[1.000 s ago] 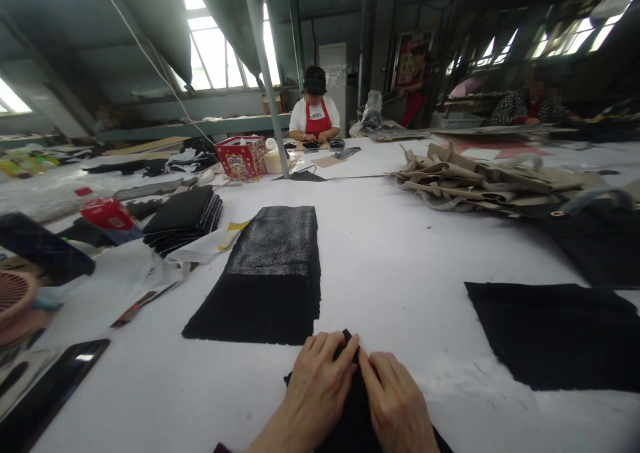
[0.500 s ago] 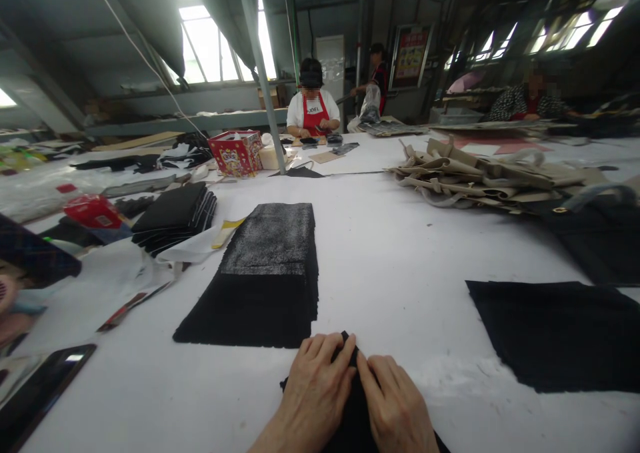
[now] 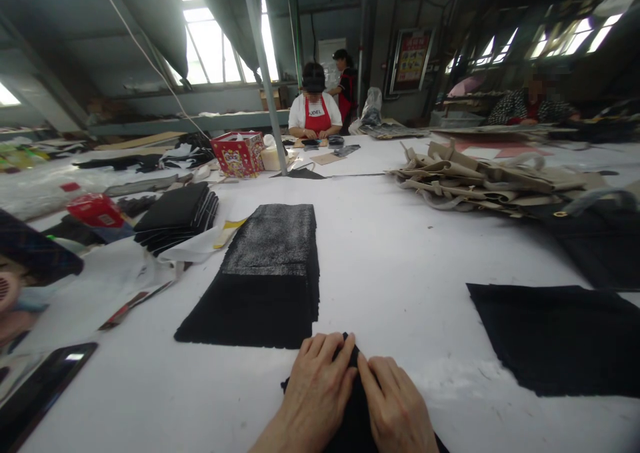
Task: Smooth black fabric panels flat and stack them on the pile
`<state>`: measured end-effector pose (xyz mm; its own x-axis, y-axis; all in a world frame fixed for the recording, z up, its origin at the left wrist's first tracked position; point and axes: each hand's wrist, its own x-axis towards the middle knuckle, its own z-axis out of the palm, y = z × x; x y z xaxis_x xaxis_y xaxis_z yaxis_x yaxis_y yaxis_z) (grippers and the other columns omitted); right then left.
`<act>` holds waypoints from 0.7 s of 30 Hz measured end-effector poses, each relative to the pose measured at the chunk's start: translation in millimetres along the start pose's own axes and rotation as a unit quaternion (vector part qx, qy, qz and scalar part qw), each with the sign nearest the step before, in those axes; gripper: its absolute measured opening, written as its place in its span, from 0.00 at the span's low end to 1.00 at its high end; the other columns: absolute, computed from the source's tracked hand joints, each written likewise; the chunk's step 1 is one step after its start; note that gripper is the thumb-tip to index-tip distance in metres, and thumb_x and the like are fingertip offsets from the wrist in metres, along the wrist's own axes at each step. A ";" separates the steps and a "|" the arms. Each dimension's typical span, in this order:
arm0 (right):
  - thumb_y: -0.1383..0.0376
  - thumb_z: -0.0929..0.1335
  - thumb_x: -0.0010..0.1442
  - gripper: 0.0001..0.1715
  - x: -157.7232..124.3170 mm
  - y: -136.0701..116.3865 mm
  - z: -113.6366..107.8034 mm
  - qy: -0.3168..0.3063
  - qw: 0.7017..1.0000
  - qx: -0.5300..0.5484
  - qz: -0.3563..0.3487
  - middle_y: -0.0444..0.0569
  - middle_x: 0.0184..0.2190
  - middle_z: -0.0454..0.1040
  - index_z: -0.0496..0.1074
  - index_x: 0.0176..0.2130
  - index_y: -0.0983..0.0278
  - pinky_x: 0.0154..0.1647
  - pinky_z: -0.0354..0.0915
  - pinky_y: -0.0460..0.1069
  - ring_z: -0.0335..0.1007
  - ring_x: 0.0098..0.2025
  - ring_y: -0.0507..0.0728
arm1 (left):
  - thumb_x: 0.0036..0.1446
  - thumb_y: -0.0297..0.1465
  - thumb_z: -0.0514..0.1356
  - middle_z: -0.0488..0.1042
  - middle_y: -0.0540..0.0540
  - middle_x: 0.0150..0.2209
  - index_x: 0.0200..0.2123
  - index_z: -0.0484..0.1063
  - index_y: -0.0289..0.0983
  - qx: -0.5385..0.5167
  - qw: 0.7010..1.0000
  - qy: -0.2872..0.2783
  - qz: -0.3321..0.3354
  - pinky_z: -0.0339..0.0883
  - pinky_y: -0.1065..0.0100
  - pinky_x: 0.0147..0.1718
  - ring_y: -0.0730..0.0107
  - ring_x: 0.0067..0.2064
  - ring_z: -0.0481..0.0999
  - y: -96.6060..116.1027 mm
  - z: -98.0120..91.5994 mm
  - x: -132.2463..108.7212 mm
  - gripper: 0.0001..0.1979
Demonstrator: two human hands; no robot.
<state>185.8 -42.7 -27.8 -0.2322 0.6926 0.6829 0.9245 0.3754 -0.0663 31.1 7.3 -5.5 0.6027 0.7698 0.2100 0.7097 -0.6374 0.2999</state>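
Note:
My left hand [image 3: 316,389] and my right hand [image 3: 397,406] lie side by side at the near edge of the white table [image 3: 400,253], fingers together and pressed onto a small black fabric piece [image 3: 354,406]. The fingertips of both meet at its far corner. Most of that piece is hidden under my hands. Just beyond my left hand lies a tall stack of black fabric pieces [image 3: 265,276].
A flat black fabric sheet [image 3: 560,336] lies at the right. Beige bag parts [image 3: 480,179] are heaped at the far right. Folded black pieces [image 3: 175,216], a red box [image 3: 239,153] and a phone [image 3: 40,393] are on the left. A person in a red apron [image 3: 315,109] sits across.
My hands stay pressed on the black piece. In the background a person in red and black has walked left, now standing behind the seated person.

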 end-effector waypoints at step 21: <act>0.76 0.55 0.67 0.19 -6.4 -1.4 -9.5 -0.049 0.998 -0.005 0.039 0.52 0.34 0.67 0.68 0.51 0.72 0.34 0.65 0.53 0.64 0.35 0.58 | 0.63 0.21 0.51 0.73 0.42 0.53 0.61 0.62 0.33 0.026 0.995 0.004 0.092 0.62 0.57 0.55 0.58 0.53 0.68 1.9 -7.5 4.1 0.22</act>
<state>188.9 -53.6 -25.1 -0.1876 0.7768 0.6011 0.9436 0.3124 -0.1093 32.2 9.5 2.8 0.7207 0.6407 0.2647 0.6062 -0.7677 0.2077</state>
